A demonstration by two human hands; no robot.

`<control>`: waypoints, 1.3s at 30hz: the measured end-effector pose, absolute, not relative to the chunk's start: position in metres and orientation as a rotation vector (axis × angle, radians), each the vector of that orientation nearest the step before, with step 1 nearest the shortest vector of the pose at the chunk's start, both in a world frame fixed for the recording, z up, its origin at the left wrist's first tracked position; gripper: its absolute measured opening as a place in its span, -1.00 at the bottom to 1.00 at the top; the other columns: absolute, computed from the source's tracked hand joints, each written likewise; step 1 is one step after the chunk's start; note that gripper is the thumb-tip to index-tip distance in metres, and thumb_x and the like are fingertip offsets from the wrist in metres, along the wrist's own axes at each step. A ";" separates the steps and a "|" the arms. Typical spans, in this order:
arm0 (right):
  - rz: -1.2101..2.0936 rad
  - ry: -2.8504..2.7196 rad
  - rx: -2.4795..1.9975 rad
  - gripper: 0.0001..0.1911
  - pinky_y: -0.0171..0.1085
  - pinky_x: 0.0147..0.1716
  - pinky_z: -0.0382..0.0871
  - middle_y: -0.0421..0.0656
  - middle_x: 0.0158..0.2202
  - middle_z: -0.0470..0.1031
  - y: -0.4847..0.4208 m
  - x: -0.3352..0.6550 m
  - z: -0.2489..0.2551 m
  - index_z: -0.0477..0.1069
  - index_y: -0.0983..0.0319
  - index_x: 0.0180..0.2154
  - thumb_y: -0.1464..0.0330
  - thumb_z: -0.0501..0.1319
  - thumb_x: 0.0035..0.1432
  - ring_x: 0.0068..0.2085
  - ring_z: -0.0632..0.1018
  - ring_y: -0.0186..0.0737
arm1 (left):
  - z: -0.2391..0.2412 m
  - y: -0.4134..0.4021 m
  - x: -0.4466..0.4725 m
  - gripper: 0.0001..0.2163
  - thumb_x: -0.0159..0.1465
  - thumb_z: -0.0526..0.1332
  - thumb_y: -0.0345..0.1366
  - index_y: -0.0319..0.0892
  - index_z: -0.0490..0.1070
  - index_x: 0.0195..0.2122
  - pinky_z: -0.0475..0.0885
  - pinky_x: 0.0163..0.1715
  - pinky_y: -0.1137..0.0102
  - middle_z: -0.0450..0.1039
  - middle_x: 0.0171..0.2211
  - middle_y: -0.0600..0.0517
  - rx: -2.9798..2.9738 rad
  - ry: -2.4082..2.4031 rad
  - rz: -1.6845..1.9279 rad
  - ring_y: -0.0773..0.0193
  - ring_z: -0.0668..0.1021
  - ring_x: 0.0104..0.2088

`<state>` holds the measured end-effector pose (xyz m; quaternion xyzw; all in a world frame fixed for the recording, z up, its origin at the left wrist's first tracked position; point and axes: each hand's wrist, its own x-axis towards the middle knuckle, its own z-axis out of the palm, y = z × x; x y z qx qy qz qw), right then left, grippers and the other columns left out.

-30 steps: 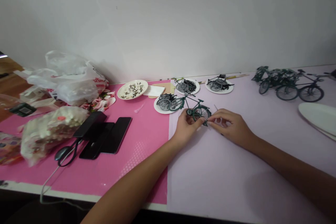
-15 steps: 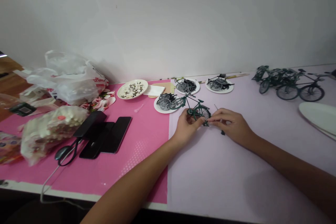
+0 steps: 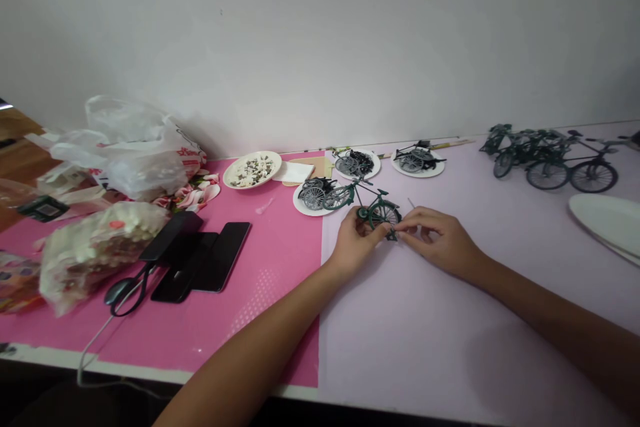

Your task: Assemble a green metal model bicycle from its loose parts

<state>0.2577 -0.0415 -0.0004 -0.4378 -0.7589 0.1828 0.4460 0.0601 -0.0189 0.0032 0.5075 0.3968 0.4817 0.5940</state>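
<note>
A green model bicycle (image 3: 384, 215) stands tilted in front of me, its rear wheel towards my hands. My left hand (image 3: 357, 243) is closed on it, thumb and fingers around the lower frame near the rear wheel. At the bottom of that wheel, beside a small dark stand-like part (image 3: 391, 235), my right hand (image 3: 437, 237) pinches with thumb and forefinger. Whatever lies in that pinch is too small to make out. A thin grey rod shows just behind the right fingers. The bicycle's front wheel (image 3: 339, 197) overlaps a white plate (image 3: 311, 211) of grey wheels and black parts.
Two more plates of parts, a left one (image 3: 367, 177) and a right one (image 3: 425, 173), stand by the wall. A bowl (image 3: 230, 180) of small pieces is left of them. Several bicycles (image 3: 547, 173) and white plates (image 3: 607, 220) are at right; phones (image 3: 223, 257) and bags (image 3: 145, 160) at left.
My right fingertips have shifted slightly at the rear wheel. A small dark piece seen below the right hand before no longer shows. My left hand and the bicycle have stayed nearly in place.
</note>
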 end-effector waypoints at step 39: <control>0.509 -1.938 -1.123 -0.86 -0.26 -0.48 0.42 -0.11 -0.29 0.58 -0.038 0.261 -0.005 0.63 0.14 -0.26 0.25 0.31 0.27 -0.40 0.51 -0.24 | 0.009 -0.022 0.058 -0.74 0.18 0.42 -0.36 -0.17 0.34 -0.22 0.44 -0.31 0.43 0.50 -0.37 0.07 1.289 0.969 1.037 0.32 0.54 -0.37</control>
